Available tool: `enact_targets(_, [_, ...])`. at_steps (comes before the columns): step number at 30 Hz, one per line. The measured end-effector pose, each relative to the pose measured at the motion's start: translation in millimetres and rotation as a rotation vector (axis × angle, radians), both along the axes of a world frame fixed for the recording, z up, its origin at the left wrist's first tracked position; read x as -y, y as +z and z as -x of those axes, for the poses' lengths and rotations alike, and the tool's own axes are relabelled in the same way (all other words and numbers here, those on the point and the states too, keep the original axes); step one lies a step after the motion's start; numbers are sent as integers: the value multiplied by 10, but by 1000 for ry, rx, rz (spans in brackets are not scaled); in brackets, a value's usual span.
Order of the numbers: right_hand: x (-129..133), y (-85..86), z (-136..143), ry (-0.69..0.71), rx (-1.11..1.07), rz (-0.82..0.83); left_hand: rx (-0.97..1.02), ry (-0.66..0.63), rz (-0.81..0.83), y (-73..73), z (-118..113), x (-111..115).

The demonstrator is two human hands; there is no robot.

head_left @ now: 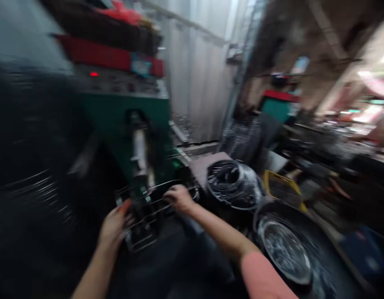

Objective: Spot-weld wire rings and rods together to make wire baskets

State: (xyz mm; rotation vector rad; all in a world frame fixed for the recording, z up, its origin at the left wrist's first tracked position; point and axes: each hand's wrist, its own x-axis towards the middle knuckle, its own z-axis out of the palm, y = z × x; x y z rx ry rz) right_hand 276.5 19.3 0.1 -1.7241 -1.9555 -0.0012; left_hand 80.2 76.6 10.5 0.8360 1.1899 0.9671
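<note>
Motion blurs the view. My left hand [113, 227] is at the lower left, its fingers closed round an orange object [124, 206] beside a wire frame [142, 245]. My right hand [180, 198] is to its right, its fingers curled together near a thin dark wire or rim; what it holds, if anything, is too small to make out. Behind and between the hands stands a green machine [101, 120] with a metal arm [140, 151] pointing down, and a red light glows on its panel.
A round container of coiled dark strands [224, 182] is right of my right hand. Beyond it are a yellow crate [299, 192] and a large dark tub [322, 249] holding a round basin [285, 249]. Another green machine [275, 109] stands farther back.
</note>
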Motion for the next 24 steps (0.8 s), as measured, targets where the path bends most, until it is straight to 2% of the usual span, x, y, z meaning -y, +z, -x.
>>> enact_targets(2, [-36, -128, -112, 5, -116, -118, 137, -2, -33, -68, -40, -54])
enact_targets(5, [-223, -238, -201, 57, -193, -215, 141, 97, -55, -171, -83, -226])
enact_targets(7, [-295, -249, -191, 77, -191, -244, 141, 129, -63, -219, -85, -270])
enact_targets(10, [-278, -196, -130, 84, -181, -258, 156, 111, -83, -261, -63, -245])
enact_targets(17, [-147, 6, -21, 160, -101, -245, 205, 75, -75, -261, -10, -241])
enact_targets(24, [-398, -221, -143, 153, -124, -319, 217, 62, -29, -199, -30, -211])
